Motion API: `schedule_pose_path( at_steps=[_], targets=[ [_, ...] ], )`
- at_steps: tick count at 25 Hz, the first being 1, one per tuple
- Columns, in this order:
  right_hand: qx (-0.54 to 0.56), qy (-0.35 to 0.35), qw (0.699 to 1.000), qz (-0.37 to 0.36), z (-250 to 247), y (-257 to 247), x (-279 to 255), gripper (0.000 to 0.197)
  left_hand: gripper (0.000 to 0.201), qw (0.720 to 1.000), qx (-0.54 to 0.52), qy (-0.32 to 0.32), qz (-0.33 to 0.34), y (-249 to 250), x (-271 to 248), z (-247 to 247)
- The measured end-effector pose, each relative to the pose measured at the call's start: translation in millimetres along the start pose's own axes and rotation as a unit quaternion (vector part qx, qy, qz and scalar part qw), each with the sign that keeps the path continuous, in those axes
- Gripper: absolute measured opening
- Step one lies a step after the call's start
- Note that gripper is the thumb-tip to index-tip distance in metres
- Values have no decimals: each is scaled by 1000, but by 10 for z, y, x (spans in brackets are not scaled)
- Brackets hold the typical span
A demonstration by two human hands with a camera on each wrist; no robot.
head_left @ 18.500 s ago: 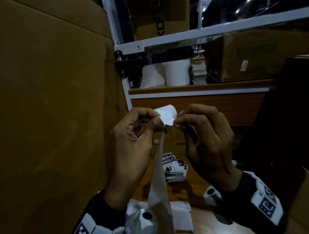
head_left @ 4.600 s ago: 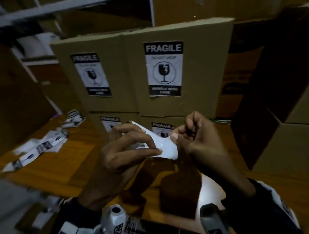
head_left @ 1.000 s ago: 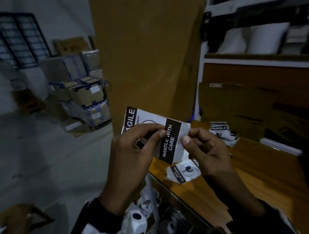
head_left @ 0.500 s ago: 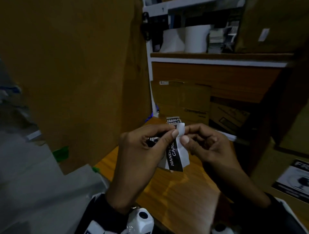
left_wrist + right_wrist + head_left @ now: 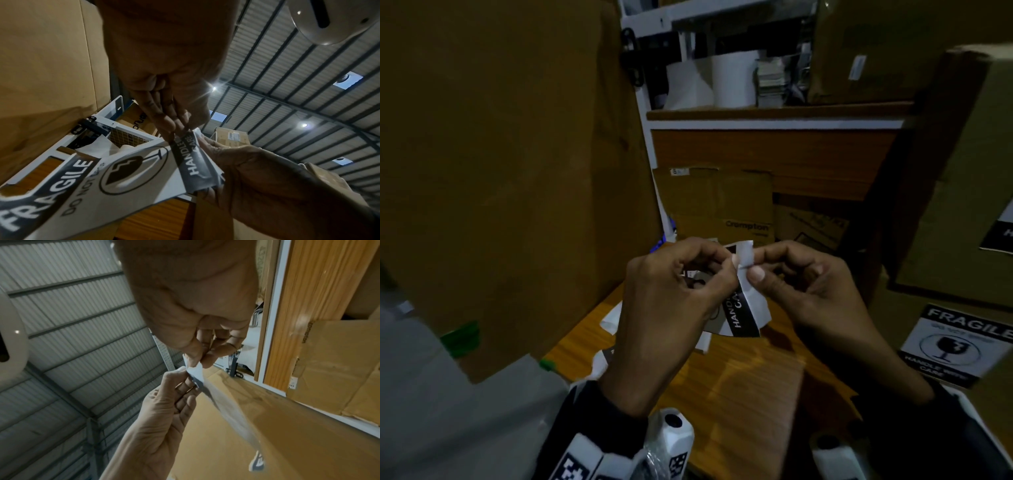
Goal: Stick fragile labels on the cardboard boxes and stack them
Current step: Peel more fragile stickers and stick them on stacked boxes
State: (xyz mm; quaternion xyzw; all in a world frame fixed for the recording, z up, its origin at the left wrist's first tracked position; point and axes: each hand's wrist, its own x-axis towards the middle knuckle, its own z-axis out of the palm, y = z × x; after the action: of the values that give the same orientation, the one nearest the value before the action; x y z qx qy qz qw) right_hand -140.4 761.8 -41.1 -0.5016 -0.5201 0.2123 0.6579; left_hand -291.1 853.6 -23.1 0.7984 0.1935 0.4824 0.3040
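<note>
Both hands work a fragile label (image 5: pixel 743 308) held above the wooden counter (image 5: pixel 739 383): left hand (image 5: pixel 671 301) fingers pinch its printed edge, right hand (image 5: pixel 801 284) fingers pinch the white backing corner (image 5: pixel 745 257), apparently peeling. Risks, as judged: corner tears w/ a sharp pull; freed adhesive curls & sticks to itself or to skin. Big cardboard box (image 5: pixel 510 164) stands at left, a labelled box (image 5: pixel 959 346) at right.
</note>
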Motion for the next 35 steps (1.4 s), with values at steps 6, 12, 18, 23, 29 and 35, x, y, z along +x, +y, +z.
schedule_pose_path(
  at_steps=[6, 12, 18, 23, 29, 35],
  targets=[
    [-49, 39, 998, -26, 81, -52, 36, 18, 4, 999, -19, -44, 11, -68, 115, -102],
    [-57, 49, 997, -34, 204, -44, 53, 17, 7, 995, -71, -71, -13, -162, 157, -248],
    [-55, 78, 995, -4, 306, -38, 60, 13, 3, 997, -45, -64, -18, -230, 173, -239],
    [-47, 108, 993, -9, 186, -192, 100, 16, 6, 995, -75, -60, -36, -347, 237, -305],
    [46, 164, 985, 38, 282, -171, 257, 15, 19, 993, 2, -90, 71, -305, 248, -251],
    [80, 227, 969, 48, 346, -164, 401, 14, 65, 963, 143, -120, 193, -427, 236, -297]
  ],
)
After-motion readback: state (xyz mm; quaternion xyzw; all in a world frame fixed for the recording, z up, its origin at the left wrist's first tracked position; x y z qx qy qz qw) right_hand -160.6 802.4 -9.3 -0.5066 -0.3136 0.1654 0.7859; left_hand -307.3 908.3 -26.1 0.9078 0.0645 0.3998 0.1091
